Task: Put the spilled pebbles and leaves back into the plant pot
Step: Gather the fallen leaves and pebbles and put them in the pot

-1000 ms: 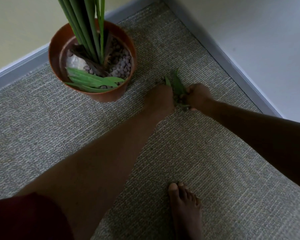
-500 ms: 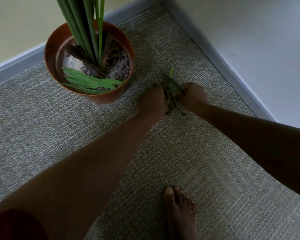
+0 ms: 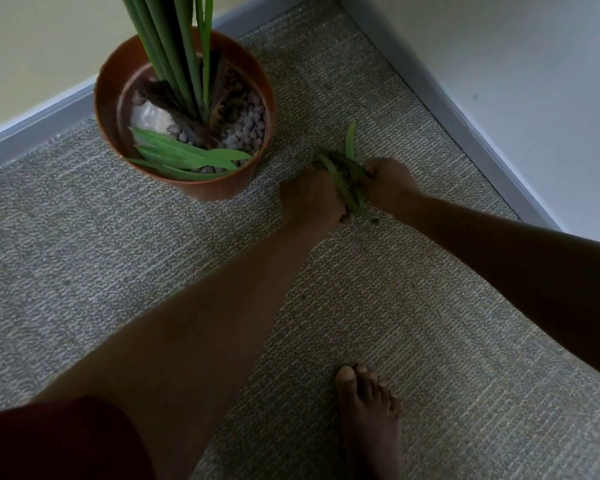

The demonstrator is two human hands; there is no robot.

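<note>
A brown plant pot [image 3: 187, 187] stands on the carpet at the upper left, with tall green stalks, grey pebbles [image 3: 248, 128] and several loose leaves [image 3: 187, 155] inside. To its right, my left hand [image 3: 310, 199] and my right hand [image 3: 390, 183] are cupped together around a bunch of spilled leaves [image 3: 349, 174] mixed with pebbles, low over the carpet. One leaf tip sticks up between the hands. Most of the bunch is hidden by my fingers.
Grey carpet [image 3: 118, 254] covers the floor. A grey skirting board [image 3: 458, 112] and pale walls form a corner behind the pot and to the right. My bare foot [image 3: 369, 417] rests at the bottom centre.
Both hands have closed tighter around the leaf bunch and shifted slightly left toward the pot. The bunch now sits pressed between them.
</note>
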